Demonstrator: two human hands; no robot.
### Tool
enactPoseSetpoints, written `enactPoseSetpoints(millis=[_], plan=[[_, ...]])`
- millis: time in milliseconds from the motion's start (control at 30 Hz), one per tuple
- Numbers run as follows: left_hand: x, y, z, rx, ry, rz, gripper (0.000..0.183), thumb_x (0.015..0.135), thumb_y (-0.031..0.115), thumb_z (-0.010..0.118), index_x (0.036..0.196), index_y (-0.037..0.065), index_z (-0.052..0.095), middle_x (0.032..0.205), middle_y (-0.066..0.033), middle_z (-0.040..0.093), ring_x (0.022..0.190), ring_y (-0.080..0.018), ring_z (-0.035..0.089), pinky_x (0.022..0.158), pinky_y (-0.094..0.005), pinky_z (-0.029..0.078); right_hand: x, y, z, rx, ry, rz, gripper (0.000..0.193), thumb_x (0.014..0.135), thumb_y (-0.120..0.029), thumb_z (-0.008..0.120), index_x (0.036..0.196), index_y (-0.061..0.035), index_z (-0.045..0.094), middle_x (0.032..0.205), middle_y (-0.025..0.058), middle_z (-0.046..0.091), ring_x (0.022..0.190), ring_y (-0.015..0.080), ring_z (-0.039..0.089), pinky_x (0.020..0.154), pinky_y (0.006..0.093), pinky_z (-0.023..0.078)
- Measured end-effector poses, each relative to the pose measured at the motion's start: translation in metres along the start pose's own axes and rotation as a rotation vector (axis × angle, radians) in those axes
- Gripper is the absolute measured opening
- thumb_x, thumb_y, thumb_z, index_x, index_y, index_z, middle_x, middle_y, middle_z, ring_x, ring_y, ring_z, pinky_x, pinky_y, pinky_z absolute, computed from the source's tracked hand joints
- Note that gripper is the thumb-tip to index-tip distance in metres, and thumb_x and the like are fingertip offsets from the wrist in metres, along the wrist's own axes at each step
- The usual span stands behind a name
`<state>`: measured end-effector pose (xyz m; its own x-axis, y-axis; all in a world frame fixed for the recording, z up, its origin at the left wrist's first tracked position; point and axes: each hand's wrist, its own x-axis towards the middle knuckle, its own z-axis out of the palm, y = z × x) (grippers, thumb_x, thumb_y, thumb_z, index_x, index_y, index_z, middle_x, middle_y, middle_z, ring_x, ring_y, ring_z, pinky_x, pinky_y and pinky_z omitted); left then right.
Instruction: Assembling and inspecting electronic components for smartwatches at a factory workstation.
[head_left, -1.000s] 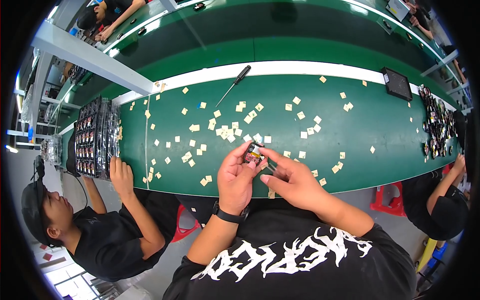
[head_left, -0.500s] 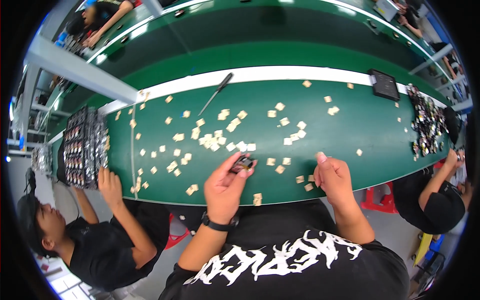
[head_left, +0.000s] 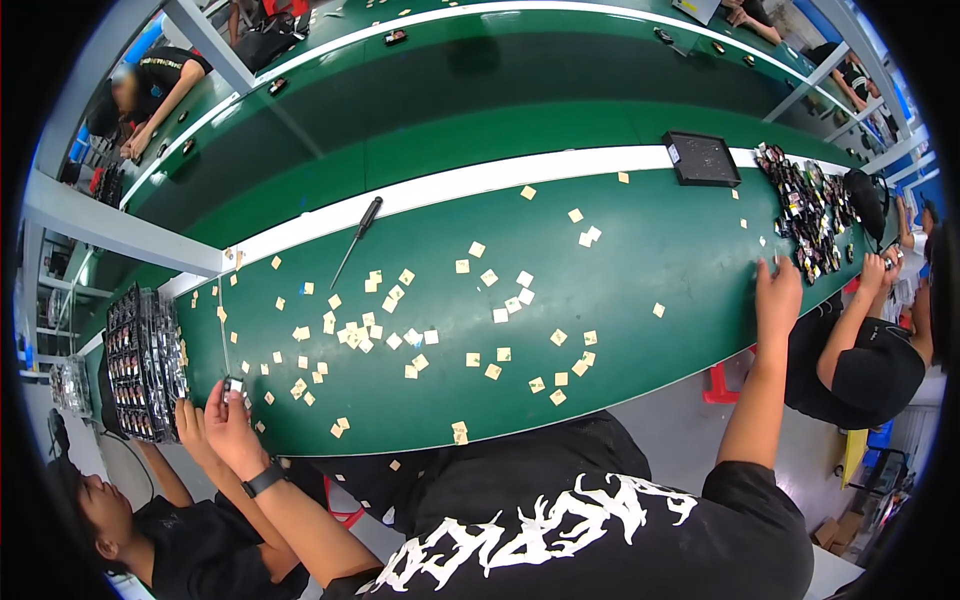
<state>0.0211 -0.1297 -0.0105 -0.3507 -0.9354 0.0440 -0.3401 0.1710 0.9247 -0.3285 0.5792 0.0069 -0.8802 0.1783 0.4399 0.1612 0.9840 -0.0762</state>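
My left hand (head_left: 235, 437) is stretched out to the left end of the green table. Between its thumb and fingers it grips a small black device (head_left: 233, 386) with a pale patch on the visible face. Close by are a co-worker's hand (head_left: 190, 430) and a stack of black trays (head_left: 140, 365) filled with similar parts. Far to the right, my right hand (head_left: 778, 300) reaches over the table with thumb and fingers apart. Nothing shows in it. Just beyond its fingertips lies a heap of small black devices (head_left: 805, 215).
Many small cream square pieces (head_left: 370, 332) are scattered over the green tabletop (head_left: 640, 250). A black-handled screwdriver (head_left: 358, 240) lies near the white far edge. An open black tray (head_left: 702, 160) stands left of the heap. Another worker (head_left: 865, 370) sits at the right.
My left hand has carried the small black device leftward, to beside the co-worker's hand. My right hand has moved right, toward the heap, and its fingers have spread. The view has shifted.
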Motion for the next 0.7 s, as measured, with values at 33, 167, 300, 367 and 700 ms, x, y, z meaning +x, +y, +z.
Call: enactPoseSetpoints(millis=[33, 167, 300, 367, 700], plan=[[0.010, -0.016, -0.012, 0.042, 0.016, -0.024, 0.031, 0.098, 0.004, 0.064, 0.128, -0.002, 0.062, 0.102, -0.0026, 0.070, 0.077, -0.0046, 0.060, 0.062, -0.0191, 0.046, 0.007, 0.013, 0.012, -0.084, 0.082, -0.021, 0.037, 0.094, -0.029, 0.068, 0.119, -0.0004, 0.066, 0.103, 0.0211, 0.066, 0.096, 0.0388, 0.066, 0.083, 0.0453, 0.053], [0.033, -0.050, -0.029, 0.097, 0.081, -0.019, 0.034, 0.098, 0.008, 0.064, 0.130, -0.003, 0.060, 0.099, -0.0034, 0.068, 0.070, -0.0043, 0.057, 0.058, -0.0194, 0.045, 0.033, 0.036, 0.035, -0.042, 0.075, 0.083, 0.053, 0.092, -0.037, 0.069, 0.130, -0.0009, 0.062, 0.120, 0.0268, 0.062, 0.112, 0.0414, 0.062, 0.096, 0.0476, 0.050], [0.015, -0.016, -0.029, 0.654, 0.248, 0.178, 0.041, 0.097, 0.020, 0.067, 0.128, -0.006, 0.061, 0.108, -0.0157, 0.069, 0.087, -0.0239, 0.067, 0.074, -0.0288, 0.054, 0.053, 0.028, 0.042, -0.013, -0.021, 0.200, 0.067, 0.090, -0.050, 0.068, 0.139, -0.0044, 0.059, 0.123, 0.0304, 0.060, 0.115, 0.0445, 0.060, 0.100, 0.0489, 0.048], [0.018, -0.005, -0.011, 0.944, 0.265, 0.326, 0.045, 0.096, 0.024, 0.068, 0.128, -0.007, 0.061, 0.113, -0.0203, 0.068, 0.096, -0.0318, 0.068, 0.082, -0.0328, 0.056, 0.050, 0.047, 0.037, -0.128, -0.004, 0.225, 0.059, 0.092, -0.046, 0.068, 0.137, -0.0091, 0.060, 0.127, 0.0283, 0.057, 0.114, 0.0455, 0.061, 0.097, 0.0488, 0.050], [-0.103, 0.180, 0.053, -0.587, -0.710, 0.247, 0.114, 0.084, 0.066, 0.071, 0.157, -0.006, 0.021, 0.147, -0.0312, 0.047, 0.127, -0.0405, 0.057, 0.105, -0.0446, 0.048, 0.076, 0.051, 0.074, -0.309, 0.004, 0.084, 0.047, 0.099, -0.042, 0.054, 0.119, -0.0021, 0.067, 0.122, 0.0276, 0.060, 0.105, 0.0465, 0.065, 0.085, 0.0551, 0.054]])
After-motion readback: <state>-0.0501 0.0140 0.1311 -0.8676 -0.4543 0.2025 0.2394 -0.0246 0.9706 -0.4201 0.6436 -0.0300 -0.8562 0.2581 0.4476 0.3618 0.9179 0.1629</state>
